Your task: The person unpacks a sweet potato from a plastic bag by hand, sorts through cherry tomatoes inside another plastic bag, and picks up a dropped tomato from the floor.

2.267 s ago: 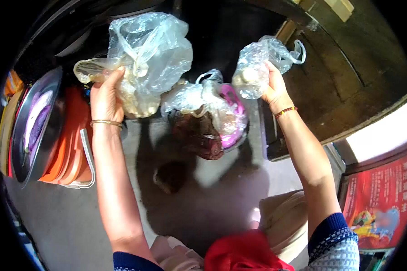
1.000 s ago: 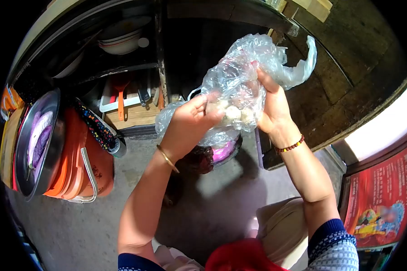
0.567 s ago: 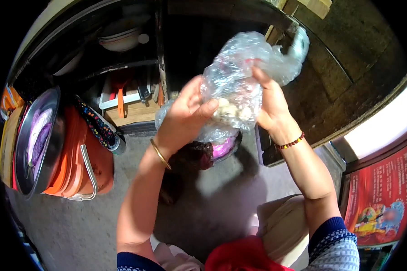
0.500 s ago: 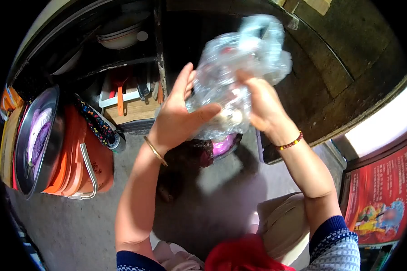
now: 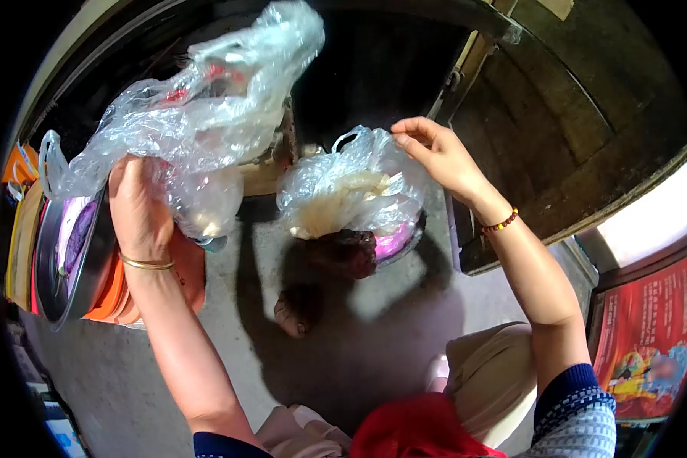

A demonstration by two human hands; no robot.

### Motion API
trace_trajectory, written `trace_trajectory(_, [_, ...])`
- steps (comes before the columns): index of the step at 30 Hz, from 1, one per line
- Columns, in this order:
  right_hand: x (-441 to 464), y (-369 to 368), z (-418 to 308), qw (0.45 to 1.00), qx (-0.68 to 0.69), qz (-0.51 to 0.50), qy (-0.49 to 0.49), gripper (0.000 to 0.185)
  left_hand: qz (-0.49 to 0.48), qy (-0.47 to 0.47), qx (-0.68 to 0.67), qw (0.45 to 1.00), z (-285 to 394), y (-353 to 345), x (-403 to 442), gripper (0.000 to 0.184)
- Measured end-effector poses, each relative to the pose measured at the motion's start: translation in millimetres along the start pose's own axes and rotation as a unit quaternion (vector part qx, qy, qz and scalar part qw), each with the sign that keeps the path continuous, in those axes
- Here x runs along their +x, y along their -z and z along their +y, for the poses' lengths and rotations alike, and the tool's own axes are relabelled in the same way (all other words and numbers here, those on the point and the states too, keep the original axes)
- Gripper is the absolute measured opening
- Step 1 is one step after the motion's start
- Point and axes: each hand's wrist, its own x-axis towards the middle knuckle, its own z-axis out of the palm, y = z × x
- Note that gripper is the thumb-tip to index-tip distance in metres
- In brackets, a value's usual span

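My left hand (image 5: 139,217) is closed on a clear, crumpled plastic bag (image 5: 206,122) with red marks, raised at the upper left; the bag hides its fingertips. A few pale lumps show low in that bag. On the right, my right hand (image 5: 444,159) has thumb and fingers pinched together at the upper corner of a second clear plastic bag (image 5: 351,187). Pale, yellowish contents show through its film. Under this second bag, close to the floor, are a dark brown lump (image 5: 351,256) and something bright purple (image 5: 393,243), both partly covered.
Left stands an orange bucket (image 5: 187,267), with a dark metal basin (image 5: 46,309) beside it holding long purple vegetables (image 5: 72,229). A brown object (image 5: 298,309) lies on the concrete floor (image 5: 320,374). An open wooden cabinet door (image 5: 557,130) stands right, near a red poster (image 5: 649,336).
My hands have moved apart. My left hand has carried one plastic bag up and left; the second bag now shows separately, lower, by my right hand.
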Motion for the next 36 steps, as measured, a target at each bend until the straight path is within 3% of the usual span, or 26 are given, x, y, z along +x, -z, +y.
trace_trajectory(1, [-2, 0, 3, 1.000, 0.003, -0.001, 0.000, 0.024, 0.004, 0.010, 0.018, 1.000, 5, 3, 0, 0.015])
trace_trajectory(3, [-9, -3, 3, 0.975, -0.174, 0.026, 0.132, 0.022, -0.019, 0.024, 0.025, 0.999, -8, 34, 5, 0.017])
trace_trajectory(4, [-15, -2, -4, 0.971, -0.218, -0.015, 0.101, 0.022, -0.050, 0.098, -0.024, 0.994, -10, 35, -4, 0.018])
trace_trajectory(6, [-22, -5, -10, 0.939, -0.283, -0.043, 0.194, 0.024, -0.154, 0.210, -0.088, 0.961, -26, 50, -22, 0.022])
trace_trajectory(7, [-24, -8, -12, 0.921, -0.302, -0.032, 0.243, 0.024, -0.194, 0.217, -0.005, 0.957, -37, 49, -37, 0.030])
trace_trajectory(8, [-24, -10, -10, 0.921, -0.301, -0.032, 0.243, 0.024, -0.328, 0.202, 0.091, 0.918, -44, 46, -50, 0.029])
trace_trajectory(9, [-23, -11, -7, 0.913, -0.322, -0.085, 0.236, 0.024, -0.310, 0.332, 0.071, 0.888, -63, 52, -73, 0.030])
trace_trajectory(10, [-22, -12, -5, 0.901, -0.342, -0.139, 0.229, 0.024, -0.432, 0.176, 0.181, 0.866, -89, 62, -92, 0.032])
trace_trajectory(12, [-21, -17, -6, 0.903, -0.332, -0.160, 0.220, 0.023, -0.541, 0.003, 0.338, 0.770, -144, 81, -148, 0.035])
trace_trajectory(14, [-16, -21, -4, 0.895, -0.362, -0.203, 0.162, 0.017, -0.640, -0.119, 0.276, 0.707, -175, 53, -177, 0.036])
trace_trajectory(16, [-15, -18, 3, 0.896, -0.347, -0.200, 0.189, 0.014, -0.665, -0.040, 0.156, 0.729, -153, 7, -168, 0.035])
trace_trajectory(17, [-16, -17, 5, 0.898, -0.329, -0.196, 0.214, 0.011, -0.682, 0.013, 0.234, 0.693, -116, -15, -143, 0.037])
trace_trajectory(19, [-22, -12, -2, 0.904, -0.295, -0.183, 0.248, 0.008, -0.603, 0.171, 0.172, 0.760, -108, -19, -110, 0.035])
trace_trajectory(21, [-28, -16, -5, 0.909, -0.259, -0.165, 0.284, 0.006, -0.356, 0.058, 0.359, 0.861, -76, -54, -76, 0.030])
trace_trajectory(22, [-31, -20, -7, 0.900, -0.255, -0.175, 0.308, 0.005, -0.277, 0.005, 0.405, 0.871, -64, -76, -68, 0.028])
trace_trajectory(23, [-32, -23, -9, 0.889, -0.252, -0.185, 0.333, 0.005, -0.275, 0.005, 0.406, 0.872, -74, -95, -59, 0.028])
trace_trajectory(24, [-32, -22, -18, 0.860, -0.271, -0.230, 0.365, 0.010, -0.202, -0.187, 0.464, 0.842, -88, -112, -51, 0.030])
trace_trajectory(26, [-39, -34, -26, 0.862, -0.246, -0.202, 0.396, 0.010, -0.114, -0.368, 0.500, 0.776, -116, -113, -48, 0.033])
trace_trajectory(28, [-45, -31, -35, 0.854, -0.254, -0.211, 0.403, 0.010, -0.232, -0.328, 0.604, 0.688, -138, -99, -48, 0.024])
trace_trajectory(29, [-50, -25, -37, 0.851, -0.294, -0.239, 0.363, 0.012, -0.233, -0.325, 0.603, 0.690, -140, -90, -45, 0.024])
trace_trajectory(31, [-55, -14, -40, 0.848, -0.331, -0.264, 0.318, 0.016, -0.299, -0.090, 0.415, 0.855, -123, -77, -33, 0.018])
trace_trajectory(32, [-55, -8, -42, 0.857, -0.369, -0.242, 0.267, 0.019, -0.338, 0.032, 0.370, 0.865, -110, -73, -36, 0.019])
trace_trajectory(33, [-53, -5, -44, 0.860, -0.405, -0.220, 0.217, 0.023, -0.337, 0.035, 0.370, 0.865, -98, -76, -35, 0.019])
trace_trajectory(35, [-41, -6, -49, 0.851, -0.431, -0.131, 0.270, 0.023, -0.434, 0.148, 0.330, 0.825, -80, -81, -36, 0.012])
trace_trajectory(36, [-32, -3, -49, 0.844, -0.435, -0.119, 0.292, 0.023, -0.397, 0.194, 0.293, 0.848, -82, -81, -34, 0.011])
